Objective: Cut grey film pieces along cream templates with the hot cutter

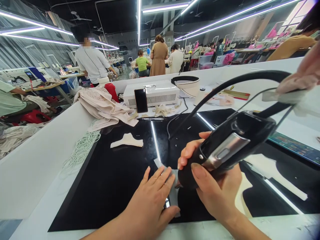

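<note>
My right hand [215,190] is wrapped round a black corded handheld power tool [230,143] with a silver switch plate, its lower end pointing down and left. A small coppery tip [178,184] shows beside my left fingers. With fingers spread, my left hand [152,196] lies flat over a narrow greyish piece [174,196], which it partly hides. The tip is close to this piece; whether they touch I cannot tell. Under both hands is a shiny black board [105,186]. A cream cut piece [127,140] lies at its left, and another cream piece [272,170] at its right.
A thick black cable [225,83] arches to a blurred pale wrapping [292,88]. Behind the board stand a white vented box [155,91], a phone [141,100] and a fabric pile [102,106]. Pale green cord [83,146] lies left. Several people work beyond the low wall.
</note>
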`<move>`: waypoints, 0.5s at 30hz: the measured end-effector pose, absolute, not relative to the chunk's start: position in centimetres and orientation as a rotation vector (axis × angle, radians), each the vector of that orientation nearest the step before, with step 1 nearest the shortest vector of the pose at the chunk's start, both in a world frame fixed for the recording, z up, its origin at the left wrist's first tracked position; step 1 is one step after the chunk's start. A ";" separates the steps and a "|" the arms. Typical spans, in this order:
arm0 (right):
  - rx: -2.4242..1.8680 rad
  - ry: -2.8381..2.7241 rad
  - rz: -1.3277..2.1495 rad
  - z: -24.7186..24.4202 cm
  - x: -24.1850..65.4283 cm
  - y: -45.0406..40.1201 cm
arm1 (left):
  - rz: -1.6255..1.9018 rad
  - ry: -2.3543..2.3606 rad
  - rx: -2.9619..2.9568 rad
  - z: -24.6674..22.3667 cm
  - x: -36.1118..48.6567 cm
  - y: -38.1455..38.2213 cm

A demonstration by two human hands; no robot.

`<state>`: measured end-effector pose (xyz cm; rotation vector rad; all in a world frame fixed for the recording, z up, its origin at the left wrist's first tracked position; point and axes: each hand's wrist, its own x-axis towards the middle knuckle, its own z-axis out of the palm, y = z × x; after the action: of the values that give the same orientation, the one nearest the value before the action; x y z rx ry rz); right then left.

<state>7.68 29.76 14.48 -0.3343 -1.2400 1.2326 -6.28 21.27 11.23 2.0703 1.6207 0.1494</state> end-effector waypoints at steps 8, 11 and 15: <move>-0.340 -1.261 1.239 14.4 7.7 29.2 | 0.160 1.621 2.106 11.0 -6.2 21.2; -0.337 -1.264 1.228 14.3 8.2 29.1 | 0.161 1.619 2.110 10.9 -6.2 21.1; -0.351 -1.249 1.255 14.1 8.9 29.3 | 0.166 1.606 2.107 10.8 -6.3 21.1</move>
<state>8.91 29.27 14.13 -0.3511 -1.2490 1.2551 -6.31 21.10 10.84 2.1069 1.6058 0.1658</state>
